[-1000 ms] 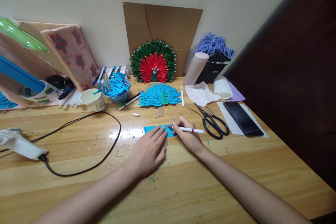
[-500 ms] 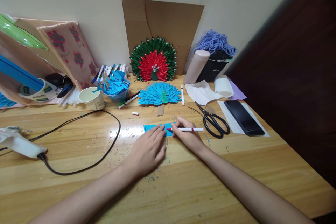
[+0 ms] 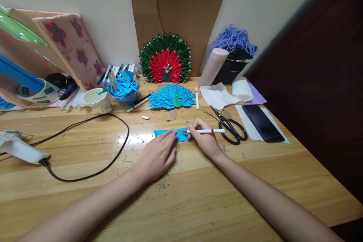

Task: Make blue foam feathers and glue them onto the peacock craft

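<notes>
A narrow blue strip of paper or cloth lies flat on the table. My left hand rests on its left part, fingers stretched out and pressing it down. A white marker with a red tip is pinched in my right hand, its point at the strip and its barrel lying nearly level to the right. Just beyond the strip lies a blue layered-petal peacock with a green body. Behind it a green and red peacock leans against a cardboard sheet.
Black-handled scissors lie right of my right hand, then a phone on white paper. On the left are a glue gun with its looped cord, a paper cup and a tub of blue pieces. A marker cap lies near.
My right hand and the marker have shifted slightly right along the strip. My left hand stays on the strip. The whole view has tilted a little downward.
</notes>
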The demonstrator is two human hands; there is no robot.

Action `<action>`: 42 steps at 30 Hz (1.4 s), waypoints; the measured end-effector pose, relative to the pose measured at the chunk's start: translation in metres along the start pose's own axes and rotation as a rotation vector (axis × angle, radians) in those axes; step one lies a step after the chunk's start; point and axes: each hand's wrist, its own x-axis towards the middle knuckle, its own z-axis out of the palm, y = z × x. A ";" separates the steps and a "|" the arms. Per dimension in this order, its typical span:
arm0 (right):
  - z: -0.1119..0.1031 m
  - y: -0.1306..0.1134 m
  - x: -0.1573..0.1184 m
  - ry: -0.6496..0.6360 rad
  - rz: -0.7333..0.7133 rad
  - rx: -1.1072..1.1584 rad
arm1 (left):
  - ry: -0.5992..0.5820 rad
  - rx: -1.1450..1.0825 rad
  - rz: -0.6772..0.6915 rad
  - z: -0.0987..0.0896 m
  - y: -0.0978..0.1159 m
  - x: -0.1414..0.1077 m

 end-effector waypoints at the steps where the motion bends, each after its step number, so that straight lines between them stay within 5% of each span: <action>1: 0.000 0.000 0.000 0.024 -0.020 -0.020 | -0.008 0.004 0.010 0.000 0.000 0.000; 14: 0.001 0.000 -0.001 0.007 -0.059 -0.226 | -0.022 0.021 0.025 -0.001 0.002 0.001; 35: -0.003 0.012 0.001 0.074 0.031 -0.051 | -0.007 0.013 0.029 0.001 -0.001 0.001; 42: -0.002 0.000 -0.004 0.010 -0.092 -0.051 | -0.032 0.014 0.019 0.000 0.000 0.001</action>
